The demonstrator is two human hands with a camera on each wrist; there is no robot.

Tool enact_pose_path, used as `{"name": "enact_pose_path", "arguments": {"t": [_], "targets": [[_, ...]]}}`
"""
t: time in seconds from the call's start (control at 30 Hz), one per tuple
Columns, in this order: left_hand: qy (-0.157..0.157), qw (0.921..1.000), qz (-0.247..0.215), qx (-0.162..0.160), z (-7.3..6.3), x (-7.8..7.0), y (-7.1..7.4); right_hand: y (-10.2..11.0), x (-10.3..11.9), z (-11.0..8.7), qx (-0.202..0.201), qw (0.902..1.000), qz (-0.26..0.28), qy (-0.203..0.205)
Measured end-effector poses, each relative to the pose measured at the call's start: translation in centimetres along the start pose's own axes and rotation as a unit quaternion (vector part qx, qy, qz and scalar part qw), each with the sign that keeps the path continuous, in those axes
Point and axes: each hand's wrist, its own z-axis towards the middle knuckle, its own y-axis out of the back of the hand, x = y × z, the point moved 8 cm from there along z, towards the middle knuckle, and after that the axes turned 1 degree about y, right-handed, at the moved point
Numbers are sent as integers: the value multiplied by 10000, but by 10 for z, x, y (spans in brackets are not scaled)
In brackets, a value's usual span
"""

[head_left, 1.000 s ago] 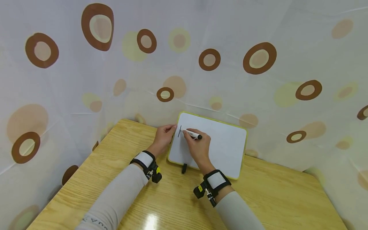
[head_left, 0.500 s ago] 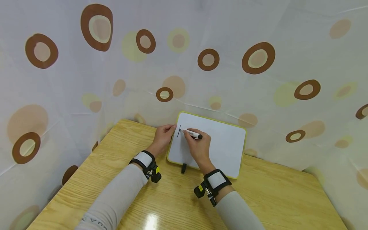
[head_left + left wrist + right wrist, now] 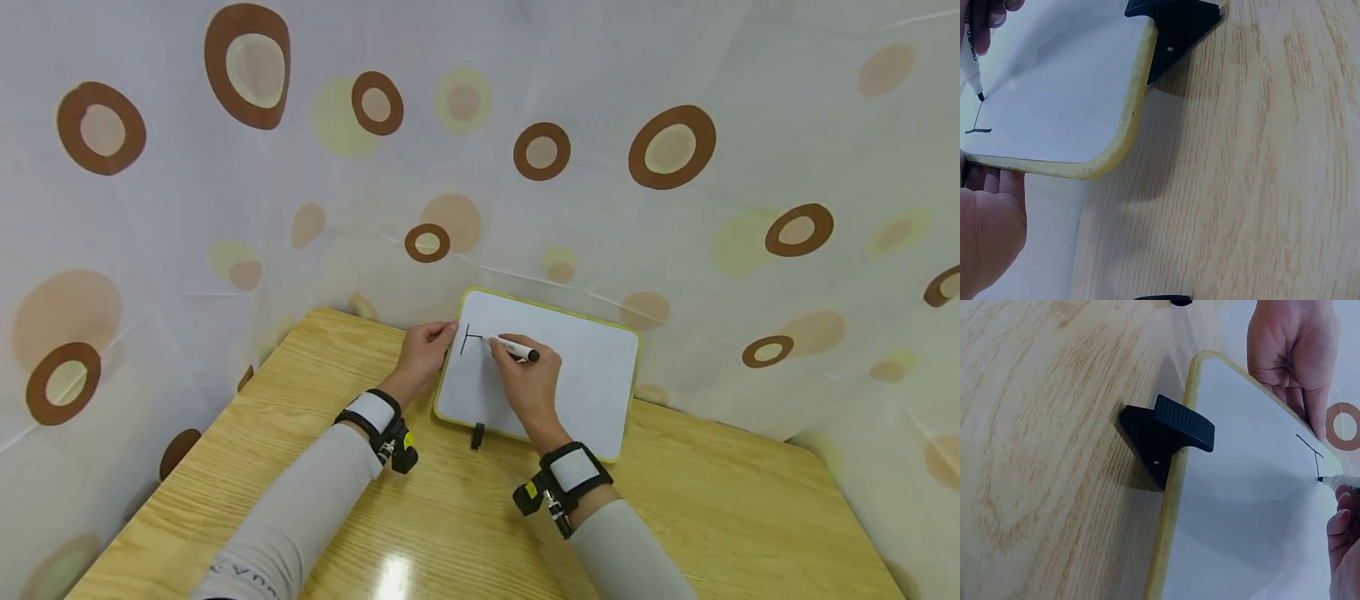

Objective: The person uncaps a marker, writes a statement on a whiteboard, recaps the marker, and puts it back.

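Observation:
A whiteboard (image 3: pixel 581 379) with a yellow rim leans back on the table near the wall. My left hand (image 3: pixel 423 358) grips its left edge, several fingers going behind the rim (image 3: pixel 1054 167). Between the thumb and fingers of my right hand (image 3: pixel 531 387) is a white marker (image 3: pixel 514 347) with a black end. The marker's dark tip (image 3: pixel 981 97) is on the board's surface, at the end of a thin black line. That line runs from a longer, upright black stroke (image 3: pixel 1309 445) near the left edge.
A black stand foot (image 3: pixel 1166 434) clasps the board's lower rim. The wooden table (image 3: pixel 420 517) extends in front and to both sides. Behind it hangs a pale curtain (image 3: pixel 600 67) with brown ring patterns. Each wrist wears a strapped camera (image 3: pixel 405 454).
My right hand has moved slightly right with the marker, and a short horizontal line now extends from the upright stroke. The left hand keeps its hold on the board's edge.

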Motion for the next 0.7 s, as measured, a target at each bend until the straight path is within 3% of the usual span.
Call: {"name": "enact_pose_path", "arguments": {"t": [0.4, 0.7], "targets": [[-106, 9999, -113, 15, -2, 0, 1, 6, 3, 7, -115, 9997, -164, 152], [-14, 9999, -139, 73, 1, 1, 1, 5, 3, 15, -76, 9998, -164, 114]]}}
